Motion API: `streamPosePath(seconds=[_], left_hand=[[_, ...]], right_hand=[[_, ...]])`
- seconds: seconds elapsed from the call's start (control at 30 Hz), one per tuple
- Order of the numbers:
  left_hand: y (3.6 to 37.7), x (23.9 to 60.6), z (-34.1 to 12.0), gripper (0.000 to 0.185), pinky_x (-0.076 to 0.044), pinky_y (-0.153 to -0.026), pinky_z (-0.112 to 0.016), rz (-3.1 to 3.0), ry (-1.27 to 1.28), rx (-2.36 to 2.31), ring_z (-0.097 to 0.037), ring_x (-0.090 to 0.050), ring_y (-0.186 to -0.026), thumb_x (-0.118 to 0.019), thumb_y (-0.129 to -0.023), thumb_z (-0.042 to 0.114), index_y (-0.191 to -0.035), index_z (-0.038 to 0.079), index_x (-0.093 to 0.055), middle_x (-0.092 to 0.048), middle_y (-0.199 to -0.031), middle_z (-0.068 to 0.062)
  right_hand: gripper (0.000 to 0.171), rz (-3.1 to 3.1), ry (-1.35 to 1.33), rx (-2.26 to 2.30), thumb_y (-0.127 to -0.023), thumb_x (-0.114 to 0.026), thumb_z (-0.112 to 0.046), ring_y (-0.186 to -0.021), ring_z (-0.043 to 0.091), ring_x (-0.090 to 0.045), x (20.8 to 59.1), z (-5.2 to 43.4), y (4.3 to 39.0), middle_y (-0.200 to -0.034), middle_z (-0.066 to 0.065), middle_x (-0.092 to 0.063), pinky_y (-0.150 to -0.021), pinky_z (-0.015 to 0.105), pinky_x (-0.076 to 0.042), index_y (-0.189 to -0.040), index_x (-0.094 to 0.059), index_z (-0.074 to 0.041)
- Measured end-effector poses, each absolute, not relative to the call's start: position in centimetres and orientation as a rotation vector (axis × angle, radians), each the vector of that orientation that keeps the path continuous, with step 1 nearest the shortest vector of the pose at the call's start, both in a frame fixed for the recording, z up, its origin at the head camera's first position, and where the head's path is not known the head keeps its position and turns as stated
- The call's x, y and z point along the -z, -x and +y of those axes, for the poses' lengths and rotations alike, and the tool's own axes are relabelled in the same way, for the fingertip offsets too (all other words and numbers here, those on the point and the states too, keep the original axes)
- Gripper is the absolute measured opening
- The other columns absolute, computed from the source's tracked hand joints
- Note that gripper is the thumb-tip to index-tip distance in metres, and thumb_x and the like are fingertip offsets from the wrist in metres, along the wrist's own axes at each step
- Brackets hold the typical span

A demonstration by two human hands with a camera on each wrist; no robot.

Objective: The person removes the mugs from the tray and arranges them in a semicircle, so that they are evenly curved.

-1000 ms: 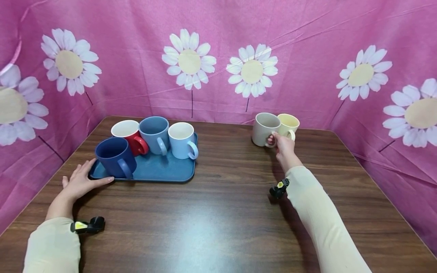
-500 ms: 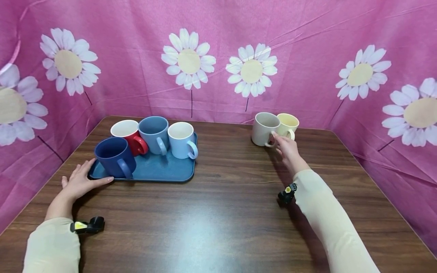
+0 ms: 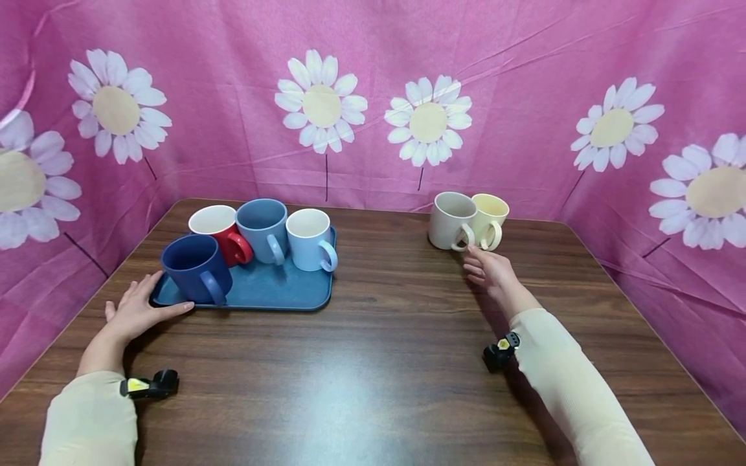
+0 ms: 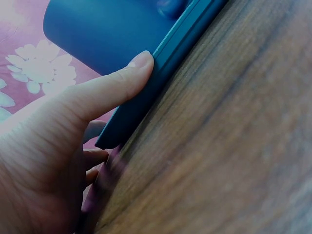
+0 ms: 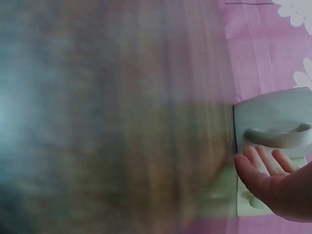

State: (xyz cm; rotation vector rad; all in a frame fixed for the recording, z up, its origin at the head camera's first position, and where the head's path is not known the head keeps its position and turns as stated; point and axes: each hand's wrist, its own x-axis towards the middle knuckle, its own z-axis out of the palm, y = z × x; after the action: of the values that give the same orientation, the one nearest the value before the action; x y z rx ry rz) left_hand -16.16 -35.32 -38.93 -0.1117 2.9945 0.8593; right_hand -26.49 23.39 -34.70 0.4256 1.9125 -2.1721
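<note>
At the tray's near left corner my left hand spans the edge. Its thumb lies on the front rim of the blue tray; its fingers extend along the left side. Beside it a dark blue mug stands on the tray. Behind and to the right are a red mug, a medium blue mug and a light blue mug. My right hand, fingers loosely extended, is just below the handle of a grey mug. A pale yellow mug stands right beside the grey one.
The wooden table runs back to a pink cloth printed with daisies. The grey and yellow mugs stand near the table's back edge. A black wrist camera hangs under my right wrist, another camera sits at my left.
My right hand has let go of the grey mug's handle and drawn back towards me and slightly right. The grey mug stays in place. My left hand and the tray have not moved.
</note>
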Motion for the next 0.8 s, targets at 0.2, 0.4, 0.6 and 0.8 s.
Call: streamPosePath(seconds=[0.2, 0.4, 0.6, 0.8], left_hand=[[16.1, 38.9, -35.5, 0.095, 0.008, -0.078, -0.07, 2.98, 0.128, -0.859, -0.049, 0.007, -0.12, -0.057, -0.075, 0.052, -0.137, 0.001, -0.004, -0.003, -0.133, -0.035], [16.0, 38.8, -35.6, 0.095, 0.009, -0.078, -0.07, 2.985, 0.131, -0.858, -0.049, 0.007, -0.12, -0.056, -0.075, 0.052, -0.137, 0.001, -0.005, -0.003, -0.133, -0.035], [15.9, 38.7, -35.4, 0.095, 0.009, -0.077, -0.07, 2.976, 0.129, -0.877, -0.049, 0.007, -0.12, -0.056, -0.075, 0.052, -0.137, 0.001, -0.006, -0.004, -0.133, -0.036], [16.1, 38.7, -35.2, 0.097, 0.01, -0.079, -0.069, 2.969, 0.138, -0.875, -0.049, 0.007, -0.12, -0.057, -0.074, 0.053, -0.137, 0.001, -0.005, -0.003, -0.133, -0.035]], right_hand=[[0.018, 1.835, -0.321, 2.175, -0.087, -0.052, -0.025, -0.091, 0.015, -0.057, 35.1, 22.3, 26.0, -0.077, -0.001, -0.063, -0.093, 0.037, -0.031, -0.093, -0.052, -0.008], [0.014, 1.824, -0.271, 2.166, -0.087, -0.053, -0.024, -0.101, 0.021, -0.052, 35.5, 19.5, 26.1, -0.089, 0.005, -0.063, -0.094, 0.041, -0.028, -0.086, -0.055, -0.009], [0.047, 1.866, -0.231, 2.124, -0.086, -0.054, -0.027, -0.108, 0.029, -0.046, 35.8, 15.8, 26.7, -0.113, 0.019, -0.053, -0.091, 0.041, -0.033, -0.117, -0.044, 0.006], [0.056, 1.875, -0.187, 2.09, -0.084, -0.055, -0.028, -0.105, 0.03, -0.048, 35.8, 12.0, 27.0, -0.115, 0.022, -0.051, -0.086, 0.039, -0.038, -0.123, -0.039, 0.009]])
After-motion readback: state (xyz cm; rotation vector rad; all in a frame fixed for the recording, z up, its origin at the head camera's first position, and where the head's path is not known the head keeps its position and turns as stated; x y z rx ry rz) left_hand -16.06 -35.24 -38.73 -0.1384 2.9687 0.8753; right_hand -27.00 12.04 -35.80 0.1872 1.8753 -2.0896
